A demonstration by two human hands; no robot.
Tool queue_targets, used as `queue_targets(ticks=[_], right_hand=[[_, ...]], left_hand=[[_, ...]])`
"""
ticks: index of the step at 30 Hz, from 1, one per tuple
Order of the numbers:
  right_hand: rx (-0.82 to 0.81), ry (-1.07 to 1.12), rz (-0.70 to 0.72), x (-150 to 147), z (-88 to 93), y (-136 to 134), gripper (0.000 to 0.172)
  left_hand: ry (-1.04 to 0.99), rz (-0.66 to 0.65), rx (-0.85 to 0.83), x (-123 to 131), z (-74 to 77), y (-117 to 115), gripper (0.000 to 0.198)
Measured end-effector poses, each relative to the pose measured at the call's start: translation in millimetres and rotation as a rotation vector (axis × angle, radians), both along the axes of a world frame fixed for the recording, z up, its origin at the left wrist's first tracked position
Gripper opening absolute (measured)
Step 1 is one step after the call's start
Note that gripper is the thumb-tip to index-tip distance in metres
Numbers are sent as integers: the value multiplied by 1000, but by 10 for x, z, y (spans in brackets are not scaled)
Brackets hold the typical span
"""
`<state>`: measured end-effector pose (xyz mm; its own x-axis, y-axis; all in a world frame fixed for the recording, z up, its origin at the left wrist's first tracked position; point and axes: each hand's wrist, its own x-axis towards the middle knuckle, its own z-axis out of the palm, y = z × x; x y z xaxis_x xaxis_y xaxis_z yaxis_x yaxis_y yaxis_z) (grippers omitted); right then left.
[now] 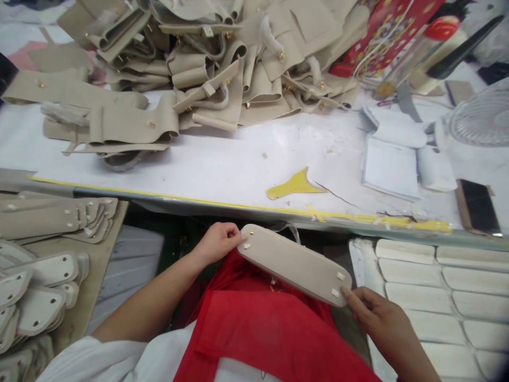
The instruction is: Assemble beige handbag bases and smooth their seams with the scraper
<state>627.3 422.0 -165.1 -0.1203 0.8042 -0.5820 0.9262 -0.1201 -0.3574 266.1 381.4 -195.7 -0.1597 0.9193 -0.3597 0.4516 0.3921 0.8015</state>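
I hold a long beige oval panel (293, 263) with small white tabs near each end, tilted over my red apron (262, 329). My left hand (218, 241) is closed on its upper left end, fingers curled round the edge. My right hand (376, 313) pinches its lower right end with fingertips on the rim. A thin strap shows behind the panel's far edge.
A white worktable (222, 164) carries a heap of beige leather parts (207, 63), a yellow scrap (294, 185) and white pads (392, 164). Stacked beige panels (43, 265) lie at left, white padded ovals (437, 297) at right. A fan (481, 116) and black phone (479, 206) sit at right.
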Motion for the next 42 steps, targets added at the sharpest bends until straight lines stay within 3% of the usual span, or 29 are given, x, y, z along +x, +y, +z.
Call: queue_targets(ticks=[11,25,42], right_hand=[[88,88,-12,-177,224,-56,37],[56,238,-90,11,162,-45,31],[88,214,29,66,159,15,30]], left_hand=[[119,-109,-78,-16,93,23,41],[99,-25,-242,68,85,-1,46],[124,5,-270,116,135,41,44]])
